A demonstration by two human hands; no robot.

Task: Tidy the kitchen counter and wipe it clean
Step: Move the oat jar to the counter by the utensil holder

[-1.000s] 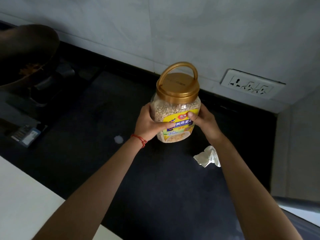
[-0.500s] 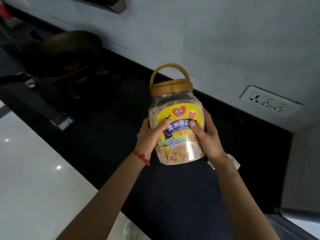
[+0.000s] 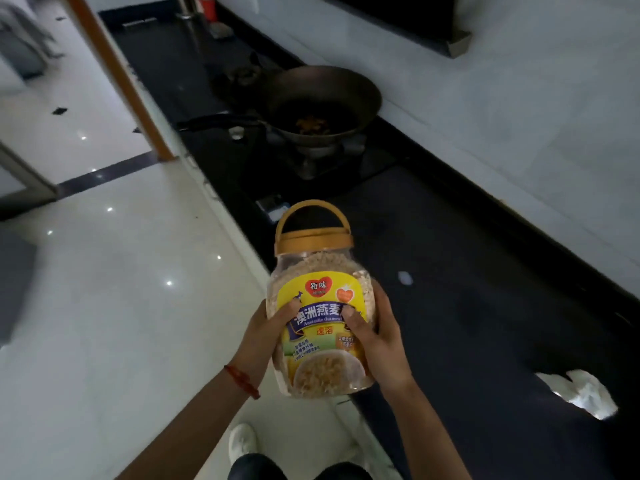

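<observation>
Holding a clear plastic jar (image 3: pixel 320 327) of oats upright in both hands, a person stands at the near edge of a long dark counter (image 3: pixel 467 306). The left hand (image 3: pixel 263 341) wraps the jar's left side, thumb across the yellow label; the right hand (image 3: pixel 377 337) wraps the right side, thumb also on the label. Each grip is curled firmly round the jar. The jar is lifted clear of the counter, over its near edge, with its gold lid (image 3: pixel 313 237) and arched carry handle pointing away. A red string (image 3: pixel 242 381) circles the left wrist.

Far along the counter, a dark wok (image 3: pixel 323 102) sits on a stove burner, its long handle reaching left, with a little food in the bottom. On the counter to the right and near, a crumpled white tissue (image 3: pixel 581 393) lies well apart from the jar. A small pale spot (image 3: pixel 405 278) marks the counter just right of the jar. Glossy white floor (image 3: pixel 114 289) fills the left side.
</observation>
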